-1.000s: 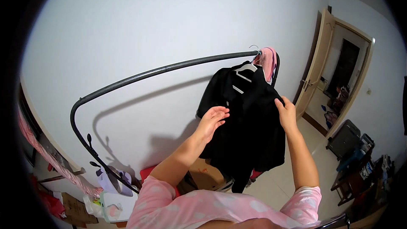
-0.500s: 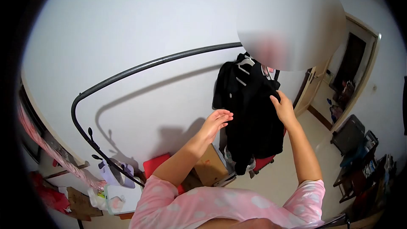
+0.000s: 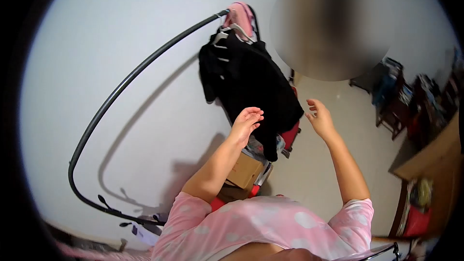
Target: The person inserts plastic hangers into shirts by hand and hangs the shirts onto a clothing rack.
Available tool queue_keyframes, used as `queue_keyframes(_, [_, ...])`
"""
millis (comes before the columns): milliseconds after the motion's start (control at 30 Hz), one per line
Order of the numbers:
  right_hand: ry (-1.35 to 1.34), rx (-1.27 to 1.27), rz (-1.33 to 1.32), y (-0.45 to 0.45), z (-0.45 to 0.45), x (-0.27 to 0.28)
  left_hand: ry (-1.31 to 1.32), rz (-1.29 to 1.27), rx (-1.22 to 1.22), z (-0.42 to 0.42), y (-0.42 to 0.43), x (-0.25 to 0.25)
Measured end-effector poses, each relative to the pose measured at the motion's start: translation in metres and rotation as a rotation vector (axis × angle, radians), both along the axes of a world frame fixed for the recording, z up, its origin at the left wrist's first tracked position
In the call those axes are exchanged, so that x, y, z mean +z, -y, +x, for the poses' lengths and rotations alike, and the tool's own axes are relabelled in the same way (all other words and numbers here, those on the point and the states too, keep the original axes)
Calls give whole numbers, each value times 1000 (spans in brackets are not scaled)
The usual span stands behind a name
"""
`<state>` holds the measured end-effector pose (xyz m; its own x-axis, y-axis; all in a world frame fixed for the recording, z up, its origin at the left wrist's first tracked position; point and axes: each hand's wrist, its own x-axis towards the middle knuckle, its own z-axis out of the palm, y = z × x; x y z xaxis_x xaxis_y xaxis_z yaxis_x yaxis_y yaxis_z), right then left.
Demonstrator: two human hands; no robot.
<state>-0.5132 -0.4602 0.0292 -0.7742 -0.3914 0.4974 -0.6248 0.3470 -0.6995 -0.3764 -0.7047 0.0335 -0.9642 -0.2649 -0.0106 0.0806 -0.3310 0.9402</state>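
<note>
Left hand: The left hand is half open, its fingers loosely bent and nothing seen in its grasp. It is in front of the lower part of the black clothes; whether a fingertip touches the cloth cannot be told.
Right hand: The right hand is open, thumb and fingers parted, holding nothing. It is just beside the clothes' lower edge, with a gap between.
Black clothes: The black clothes hang near the far end of the rail, leaning outward from the wall. Their dark folds merge, so the number of pieces is unclear.
Hangers: A pale hanger shows at the neck opening, with another close beside it.
Rail: The curved dark rail runs along the wall; a pink cloth is at its far end, beside the black clothes.
Below: A cardboard box and a red item are near the hanging hem.
Snag risk: If the clothes were pulled sideways, the crowded hangers could catch on each other or on the pink cloth.
Slip risk: A downward tug could work a shoulder off its hanger, since neither hand supports the top.
Drag risk: The low-hanging part could brush or catch on the items beneath if the clothes swung.
</note>
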Motion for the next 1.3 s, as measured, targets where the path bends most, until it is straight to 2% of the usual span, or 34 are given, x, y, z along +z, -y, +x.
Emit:
queue_keyframes(67, [57,-76,-35,-32,38,-6,9,13,-90,8,-15,-10])
queue_keyframes(100, [-3,-157,-9,-47,62,-5,17,17,-138,11,-22,-19])
queue_keyframes(200, [78,-385,127,-86,130,-25,55,61,-266,25,-51,-55])
queue_keyframes(233, [132,-428,39,-97,153,-36,82,57,-316,32,-61,-67])
queue_keyframes(333, [125,-552,55,-139,216,-71,158,72,-446,50,-100,-102])
queue_keyframes(367, [200,-626,46,-149,238,-77,179,70,-494,55,-115,-109])
queue_keyframes(567, [394,-948,-36,-230,378,-101,276,20,-804,97,-217,-133])
queue_keyframes(700, [306,-1114,-19,-275,470,-150,336,-48,-1001,140,-291,-140])
queue_keyframes(967, [709,-1304,-377,-333,667,-206,488,-194,-1299,256,-431,-183])
queue_keyframes(1000, [759,-1284,-667,-341,692,-207,502,-199,-1328,273,-448,-189])
queue_keyframes(1133, [862,-1430,-650,-382,788,-240,606,-324,-1397,341,-503,-203])
queue_keyframes(1233, [764,-1558,-792,-411,853,-290,634,-351,-1468,382,-537,-217])
queue_keyframes(1300, [866,-1669,-895,-428,896,-331,645,-402,-1491,400,-557,-232])
